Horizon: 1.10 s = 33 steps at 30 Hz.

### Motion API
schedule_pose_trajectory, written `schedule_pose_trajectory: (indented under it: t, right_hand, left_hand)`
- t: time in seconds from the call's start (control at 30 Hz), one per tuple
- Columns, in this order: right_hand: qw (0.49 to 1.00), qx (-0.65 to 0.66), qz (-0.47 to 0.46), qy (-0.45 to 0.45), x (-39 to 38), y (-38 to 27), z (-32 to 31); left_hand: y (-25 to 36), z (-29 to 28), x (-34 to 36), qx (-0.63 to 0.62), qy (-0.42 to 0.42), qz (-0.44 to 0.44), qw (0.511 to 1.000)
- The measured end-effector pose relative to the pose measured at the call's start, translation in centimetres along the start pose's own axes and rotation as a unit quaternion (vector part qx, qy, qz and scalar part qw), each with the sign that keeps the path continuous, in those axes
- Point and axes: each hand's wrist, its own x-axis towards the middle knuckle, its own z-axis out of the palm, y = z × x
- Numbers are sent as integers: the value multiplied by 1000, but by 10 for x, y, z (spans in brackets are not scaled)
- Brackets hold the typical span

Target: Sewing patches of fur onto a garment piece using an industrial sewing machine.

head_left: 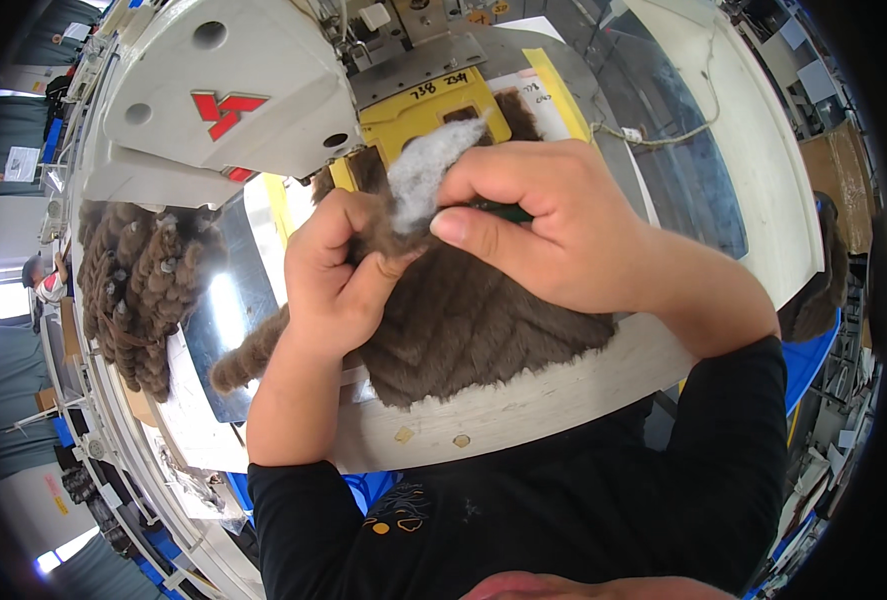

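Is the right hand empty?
No, the right hand grips a slim dark-green tool, partly hidden by its fingers, beside the white fiber stuffing.

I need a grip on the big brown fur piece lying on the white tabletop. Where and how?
Probably the near right corner of the brown fur piece, pinched from the near side. That edge lies spread on the white tabletop and shows uncovered, while the far part is partly hidden by the left hand and right hand.
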Motion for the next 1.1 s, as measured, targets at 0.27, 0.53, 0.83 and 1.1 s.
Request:
schedule_pose_trajectory:
  t: [0.27,0.53,0.83,1.1]
  right_hand:
    - [999,-8,-4,31,-3,1,8]
    - [997,21,-6,78,-3,-3,10]
    - [985,122,118,-31,-5,-8,8]
    - [990,129,64,-4,-6,-9,13]
  left_hand:
    - [-2,4,-8,102,59,11,993]
    - [7,11,-13,336,152,80,926]
    - [6,14,-12,307,214,120,920]
    - [7,14,-16,343,173,147,912]
